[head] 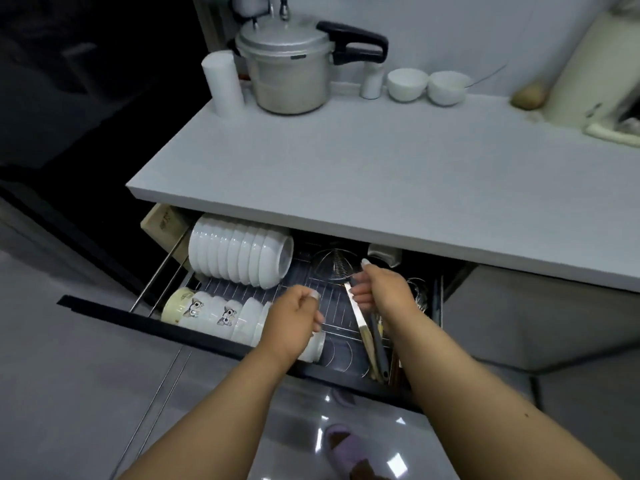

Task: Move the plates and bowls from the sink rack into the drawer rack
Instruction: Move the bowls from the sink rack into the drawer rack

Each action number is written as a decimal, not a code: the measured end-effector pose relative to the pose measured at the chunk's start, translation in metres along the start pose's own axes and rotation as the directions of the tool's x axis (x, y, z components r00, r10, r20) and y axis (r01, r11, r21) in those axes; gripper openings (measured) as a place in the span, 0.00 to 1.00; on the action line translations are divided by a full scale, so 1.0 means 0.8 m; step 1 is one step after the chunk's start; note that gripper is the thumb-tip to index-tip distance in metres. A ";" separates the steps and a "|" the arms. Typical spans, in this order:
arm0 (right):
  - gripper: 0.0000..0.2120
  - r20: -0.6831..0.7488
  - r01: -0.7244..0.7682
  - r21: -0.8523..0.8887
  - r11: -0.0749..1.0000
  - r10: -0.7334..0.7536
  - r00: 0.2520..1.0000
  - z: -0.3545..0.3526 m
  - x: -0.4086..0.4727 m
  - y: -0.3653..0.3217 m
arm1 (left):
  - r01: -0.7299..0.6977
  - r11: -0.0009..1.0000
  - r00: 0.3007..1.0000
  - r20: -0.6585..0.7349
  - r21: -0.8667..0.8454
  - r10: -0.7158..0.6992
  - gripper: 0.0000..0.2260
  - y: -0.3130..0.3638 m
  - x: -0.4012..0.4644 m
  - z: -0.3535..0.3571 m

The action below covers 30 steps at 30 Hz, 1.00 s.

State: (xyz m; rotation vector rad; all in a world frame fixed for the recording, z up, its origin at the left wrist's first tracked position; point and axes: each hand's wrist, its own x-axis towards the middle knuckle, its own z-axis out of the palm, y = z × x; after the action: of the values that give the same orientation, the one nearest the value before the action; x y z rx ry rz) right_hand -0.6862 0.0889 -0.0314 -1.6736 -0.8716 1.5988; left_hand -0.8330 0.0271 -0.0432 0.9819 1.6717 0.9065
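- No brand or writing can be read; the only markings are two cat faces printed on the front bowls (221, 315), and a label on the wooden box (165, 223) at the drawer's 10 o'clock corner is too blurred to read.
- The drawer rack (332, 306) is pulled open under the counter (381, 174).
- Back bowls (240, 249): a nested row of about eight white bowls lying on their sides at the rack's 10 o'clock, long axis running 9 to 3, feet toward 3 o'clock.
- The front bowls lie the same way at 8 o'clock, a cream one at the 9 o'clock end; the count is unclear, roughly six, as the arm covers the end.
- Left hand (294, 315): loosely curled over the 3 o'clock end of the front row, thumb on top; whether it grips the last bowl cannot be told.
- Right hand (382, 287): at the rack's 2 o'clock, fingers closed on a dark handle; the tool's working end is hidden.
- Utensils (372, 341) lie beside it, long axes running 12 to 6.
- A wire strainer (334, 263) sits at 12 o'clock.
- On the counter, far back: one pressure cooker (287, 69) and two white bowls (427, 84) upright, side by side.
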 end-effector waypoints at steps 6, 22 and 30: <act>0.15 -0.135 0.040 0.078 0.996 -0.029 0.990 -0.074 -0.045 -0.016 | -0.088 0.995 0.983 0.163 0.048 0.079 0.07 0.041 -0.016 0.059; 0.15 -0.438 0.179 0.305 0.936 -0.029 0.898 -0.324 -0.132 0.002 | -0.397 0.899 0.825 0.501 0.184 0.261 0.11 0.123 -0.086 0.274; 0.14 -0.560 0.241 0.353 0.904 -0.003 0.829 -0.487 -0.193 0.029 | -0.492 0.852 0.739 0.605 0.181 0.298 0.21 0.148 -0.158 0.442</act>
State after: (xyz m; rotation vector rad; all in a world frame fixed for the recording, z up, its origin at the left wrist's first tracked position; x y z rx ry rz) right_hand -0.3015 -0.0569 0.0519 -1.5937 -0.3070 1.0207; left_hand -0.4446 0.0029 0.0155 1.7101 1.1271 0.5162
